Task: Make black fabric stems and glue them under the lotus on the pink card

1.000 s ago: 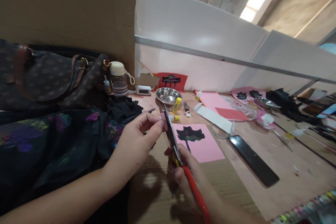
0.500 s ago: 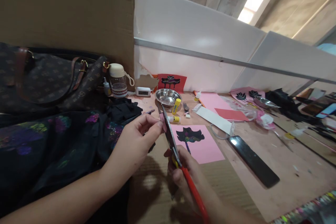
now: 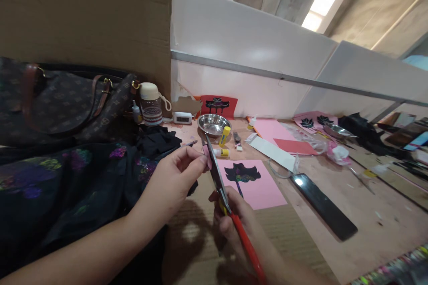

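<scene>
1. Two hands: the left hand [image 3: 175, 176] comes in from the left, thumb and forefinger pinching one small pink piece [image 3: 207, 156] beside the scissor blades.
2. The right hand [image 3: 236, 218], below it, grips one pair of red-handled scissors [image 3: 246, 245], blades pointing up and away.
3. One pink sheet [image 3: 269, 195] lies just beyond the right hand, bearing one black shape [image 3: 242, 173].
4. Two yellow-capped glue sticks: one glue stick [image 3: 224, 136] upright, slightly tilted, the other [image 3: 222, 152] lying down.
5. Two metal bowls on the counter [image 3: 384, 218]: a near bowl [image 3: 214, 124] and a far bowl [image 3: 337, 131].
6. One dark phone [image 3: 324, 207] lies right of the pink sheet.
</scene>
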A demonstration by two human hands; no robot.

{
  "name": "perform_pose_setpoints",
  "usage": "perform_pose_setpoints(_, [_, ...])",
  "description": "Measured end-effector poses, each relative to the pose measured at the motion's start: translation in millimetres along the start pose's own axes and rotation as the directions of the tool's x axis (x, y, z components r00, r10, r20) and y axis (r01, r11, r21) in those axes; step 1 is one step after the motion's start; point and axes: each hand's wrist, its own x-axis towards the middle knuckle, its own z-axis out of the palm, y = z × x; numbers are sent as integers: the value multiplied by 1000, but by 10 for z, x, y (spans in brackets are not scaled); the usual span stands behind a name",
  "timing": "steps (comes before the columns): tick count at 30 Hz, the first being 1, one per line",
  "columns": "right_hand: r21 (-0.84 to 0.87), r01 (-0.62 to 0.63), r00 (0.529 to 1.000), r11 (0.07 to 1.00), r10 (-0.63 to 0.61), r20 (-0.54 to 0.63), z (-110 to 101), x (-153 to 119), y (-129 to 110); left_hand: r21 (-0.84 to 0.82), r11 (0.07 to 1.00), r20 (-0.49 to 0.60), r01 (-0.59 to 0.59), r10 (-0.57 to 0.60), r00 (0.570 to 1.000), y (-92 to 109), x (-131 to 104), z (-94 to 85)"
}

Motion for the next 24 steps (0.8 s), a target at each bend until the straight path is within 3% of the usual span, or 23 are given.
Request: perform_pose_setpoints(24, [81,-26,999,996,24,23,35,-7,-18,-26,1000,38,11,-10,999,-17,17,-35])
